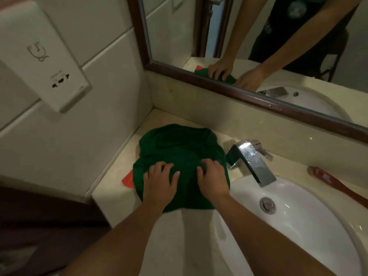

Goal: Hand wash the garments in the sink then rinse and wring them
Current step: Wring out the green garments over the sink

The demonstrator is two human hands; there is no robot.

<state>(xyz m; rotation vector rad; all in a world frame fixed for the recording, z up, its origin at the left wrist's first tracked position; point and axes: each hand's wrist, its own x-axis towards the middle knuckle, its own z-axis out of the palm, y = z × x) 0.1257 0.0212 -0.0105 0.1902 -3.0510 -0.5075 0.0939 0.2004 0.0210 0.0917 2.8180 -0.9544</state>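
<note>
The left hand [161, 183] lies flat on a dark green cloth garment [179, 148], with the fingers spread and almost straight, so it presses the cloth and grasps nothing. The right hand [213, 179] rests on the same garment just beside it. Its fingers are bent and the tips dig into the cloth, but I cannot tell if they really pinch a fold or only push on it. The 2 hands are close together, not touching.

The green garment is not in the basin. It lies in a loose heap on the cream stone countertop [111, 198], in the corner to the left of the sink. A piece of red-orange cloth [128, 179] shows from under its left edge.

Just right of the garment stands a square chrome faucet [251, 161], and its spout reaches over the white oval ceramic sink [310, 232]. A round metal drain plug [267, 205] sits in the bottom of the sink. Behind the sink, on the countertop, lies a long flat red object [338, 185], too blurred to name.

On the back wall hangs a mirror with a dark wooden frame [219, 81], which reflects both hands. On the left wall is a white plastic box with sockets [45, 56].
</note>
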